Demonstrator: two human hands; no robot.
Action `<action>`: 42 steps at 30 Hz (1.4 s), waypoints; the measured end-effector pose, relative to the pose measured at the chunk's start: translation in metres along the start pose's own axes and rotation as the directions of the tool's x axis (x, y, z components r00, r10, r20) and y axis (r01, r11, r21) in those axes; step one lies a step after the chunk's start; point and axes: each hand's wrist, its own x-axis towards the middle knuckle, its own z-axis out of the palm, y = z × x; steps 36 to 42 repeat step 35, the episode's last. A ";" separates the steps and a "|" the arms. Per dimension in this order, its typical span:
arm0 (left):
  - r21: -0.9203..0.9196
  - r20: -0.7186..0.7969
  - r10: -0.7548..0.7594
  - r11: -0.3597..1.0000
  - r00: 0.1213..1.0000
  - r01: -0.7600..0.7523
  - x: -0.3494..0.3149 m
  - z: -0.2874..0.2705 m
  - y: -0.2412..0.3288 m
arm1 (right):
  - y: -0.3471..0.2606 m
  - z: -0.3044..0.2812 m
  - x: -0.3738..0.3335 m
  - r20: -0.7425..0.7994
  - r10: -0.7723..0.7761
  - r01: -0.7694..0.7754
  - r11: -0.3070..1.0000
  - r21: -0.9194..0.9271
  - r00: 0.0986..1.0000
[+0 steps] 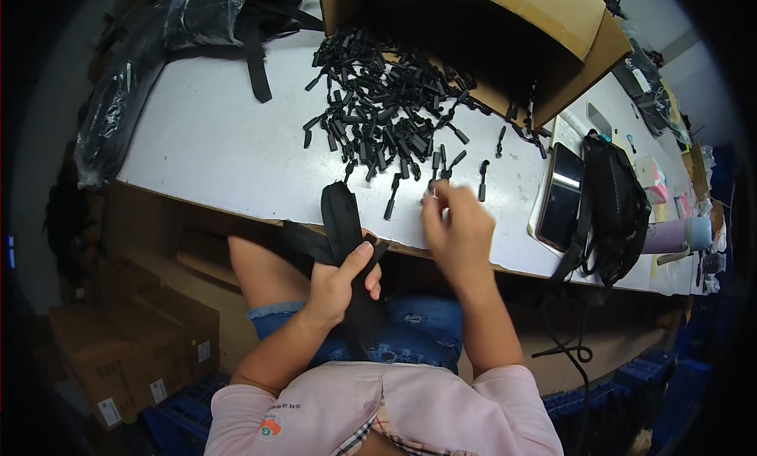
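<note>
My left hand [337, 286] is closed around a black fabric strap [341, 215], whose folded end sticks up over the table's front edge while other lengths hang across my lap. Just above the table my right hand [461, 227] has its thumb and fingers pinched together. What sits between those fingertips is too small to make out. Right beyond them lie a few small black pieces [447, 163] that look like cord-end zipper pulls. A large heap of the same pieces [378, 109] spreads over the white table [213, 133].
An open cardboard box [544, 30] lies behind the heap. To the right are a phone [561, 196], a black bag [617, 212] and a purple bottle [666, 237]. Plastic-wrapped black material [134, 93] occupies the left end. Cartons [134, 346] stand on the floor at left.
</note>
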 end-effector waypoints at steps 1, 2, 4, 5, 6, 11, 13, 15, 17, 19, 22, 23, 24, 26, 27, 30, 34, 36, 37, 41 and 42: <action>-0.021 0.012 -0.025 0.999 1.000 0.026 0.001 0.001 0.002 | 0.010 0.001 0.009 0.027 0.012 -0.008 0.989 -0.151 1.000; -0.042 0.024 -0.050 0.998 0.998 0.051 0.001 0.003 0.004 | 0.014 -0.001 0.014 0.063 0.011 0.002 0.979 -0.203 0.998; -0.043 0.040 -0.077 0.996 0.996 0.079 0.002 0.004 0.005 | 0.018 -0.003 0.020 0.139 0.014 0.028 0.953 -0.301 0.990; -0.025 0.044 -0.081 0.996 0.996 0.082 0.004 0.003 0.003 | 0.016 -0.004 0.021 0.161 0.025 0.027 0.950 -0.311 0.987; -0.006 0.049 -0.085 0.996 0.995 0.086 0.004 0.002 0.002 | 0.015 -0.005 0.022 0.176 0.020 0.042 0.939 -0.341 0.984; 0.260 0.054 0.015 0.965 0.998 -0.029 0.004 -0.004 -0.004 | 0.018 -0.005 0.022 0.160 -0.006 0.062 0.937 -0.345 0.987; 0.302 0.065 0.069 0.950 0.995 -0.086 0.004 -0.003 -0.004 | 0.014 -0.013 0.019 0.165 0.166 -0.164 0.986 -0.026 0.972; 0.311 0.075 0.117 0.941 0.990 -0.135 0.003 0.000 -0.002 | 0.007 -0.022 0.011 0.303 0.290 -0.387 0.858 0.338 0.908; 0.379 0.090 0.208 0.897 0.974 -0.226 0.004 0.002 -0.006 | -0.003 -0.030 0.000 0.527 0.286 -0.593 0.504 0.628 0.800; 0.401 0.109 0.268 0.869 0.957 -0.289 0.004 0.004 -0.008 | -0.013 -0.029 -0.010 0.569 0.163 -0.553 0.550 0.626 0.806; 0.392 0.133 0.301 0.859 0.944 -0.329 0.005 0.007 -0.010 | -0.015 -0.022 -0.017 0.473 0.074 -0.410 0.627 0.662 0.878; 0.403 0.139 0.302 0.852 0.943 -0.332 0.006 0.006 -0.012 | -0.015 -0.021 -0.018 0.450 0.070 -0.394 0.615 0.683 0.890; 0.415 0.145 0.303 0.846 0.942 -0.336 0.007 0.005 -0.013 | -0.014 -0.020 -0.019 0.427 0.065 -0.376 0.604 0.703 0.902; 0.407 0.148 0.343 0.834 0.928 -0.373 0.009 0.003 -0.016 | -0.014 -0.019 -0.020 0.408 0.072 -0.366 0.603 0.709 0.910; 0.403 0.150 0.362 0.828 0.920 -0.391 0.010 0.003 -0.016 | -0.014 -0.019 -0.021 0.398 0.076 -0.360 0.603 0.712 0.914; 0.460 0.155 0.351 0.802 0.924 -0.382 0.008 0.001 -0.016 | -0.011 -0.019 -0.021 0.369 0.039 -0.303 0.654 0.694 0.929; 0.598 0.172 0.254 0.741 0.952 -0.306 0.006 -0.002 -0.009 | -0.010 -0.020 -0.019 0.322 -0.094 -0.136 0.771 0.622 0.942; 0.565 0.136 0.258 0.773 0.957 -0.289 0.006 -0.005 -0.014 | -0.008 -0.019 -0.021 0.321 -0.106 -0.126 0.772 0.623 0.941; 0.565 0.136 0.258 0.773 0.957 -0.289 0.006 -0.005 -0.014 | -0.008 -0.019 -0.021 0.321 -0.106 -0.126 0.772 0.623 0.941; 0.565 0.136 0.258 0.773 0.957 -0.289 0.006 -0.005 -0.014 | -0.008 -0.019 -0.021 0.321 -0.106 -0.126 0.772 0.623 0.941; 0.565 0.136 0.258 0.773 0.957 -0.289 0.006 -0.005 -0.014 | -0.008 -0.019 -0.021 0.321 -0.106 -0.126 0.772 0.623 0.941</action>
